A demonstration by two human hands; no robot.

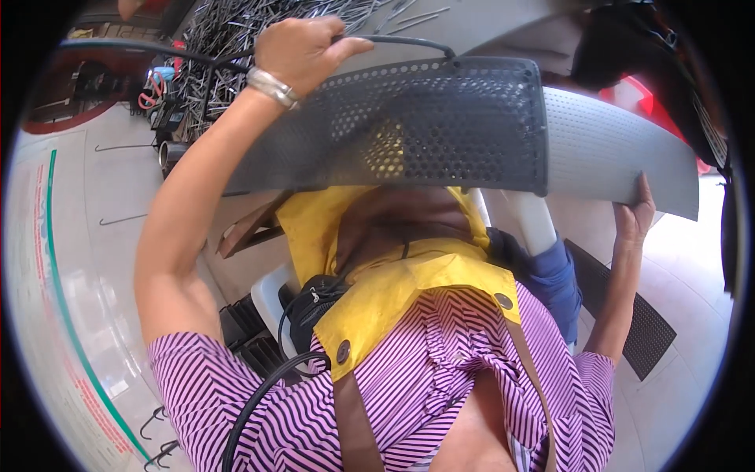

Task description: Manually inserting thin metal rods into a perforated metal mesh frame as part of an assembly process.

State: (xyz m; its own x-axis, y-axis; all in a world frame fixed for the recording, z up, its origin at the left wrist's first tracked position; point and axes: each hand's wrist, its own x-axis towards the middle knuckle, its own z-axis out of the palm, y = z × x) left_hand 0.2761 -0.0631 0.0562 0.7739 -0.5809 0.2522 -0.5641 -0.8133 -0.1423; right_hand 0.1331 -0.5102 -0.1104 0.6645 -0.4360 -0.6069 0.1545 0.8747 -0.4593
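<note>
A black perforated metal panel [464,118] with a raised rim stretches across in front of my chest. From its far edge rises a dark curved handle [417,41], and my left hand [299,51] is closed around it, thumb stretched along it to the right. A grey perforated sheet [605,141] extends rightward from beside the panel's right rim; whether the two are joined is hidden. My right hand [635,219] pinches the sheet's near edge close to its right end, with one finger on top.
A heap of thin metal rods [228,71] lies beyond the panel. A dark perforated sheet [621,315] rests on the floor at right. Metal hooks [126,147] and pink-handled scissors [149,93] are at left. My yellow apron [425,275] hangs below the panel.
</note>
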